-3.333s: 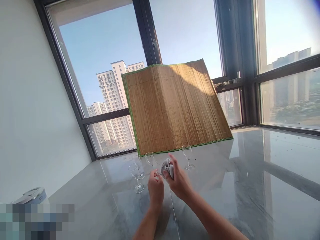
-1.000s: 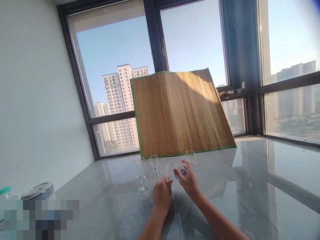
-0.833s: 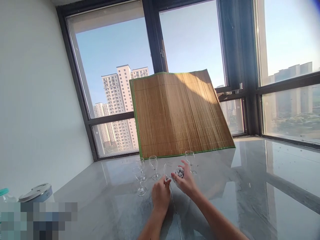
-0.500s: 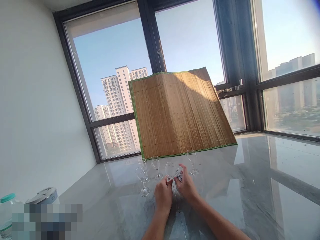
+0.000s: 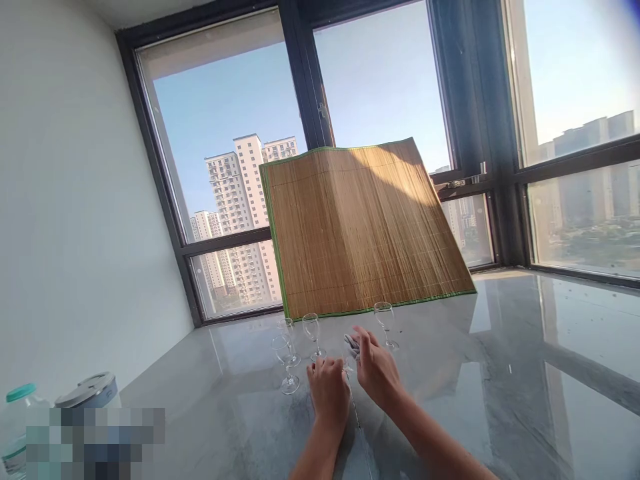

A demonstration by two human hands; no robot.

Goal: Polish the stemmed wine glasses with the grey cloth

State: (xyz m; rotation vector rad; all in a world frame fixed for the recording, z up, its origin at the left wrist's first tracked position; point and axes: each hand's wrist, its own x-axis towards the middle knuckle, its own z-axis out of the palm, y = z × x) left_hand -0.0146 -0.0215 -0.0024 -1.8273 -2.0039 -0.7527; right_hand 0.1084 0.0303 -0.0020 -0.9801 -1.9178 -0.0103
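Both my hands are over the grey marble table (image 5: 500, 400). My left hand (image 5: 327, 392) is closed low on a small wine glass (image 5: 349, 364), which sits between my hands and is mostly hidden. My right hand (image 5: 376, 369) pinches a grey cloth (image 5: 351, 343) against the top of that glass. Three more clear stemmed glasses stand left of my hands: one nearest (image 5: 287, 363), one behind it (image 5: 290, 333), one beside that (image 5: 313, 333). Another glass (image 5: 386, 323) stands to the right, just beyond my right hand.
A bamboo mat with a green edge (image 5: 360, 227) leans against the dark-framed windows (image 5: 310, 87) behind the glasses. At the lower left stand a bottle with a teal cap (image 5: 19, 400) and a grey-lidded container (image 5: 89, 390). A white wall runs along the left.
My hands stayed together on the glass while the cloth turned. The glass bowl that showed half a second ago is now covered by the cloth and my fingers. The view shifted slightly.
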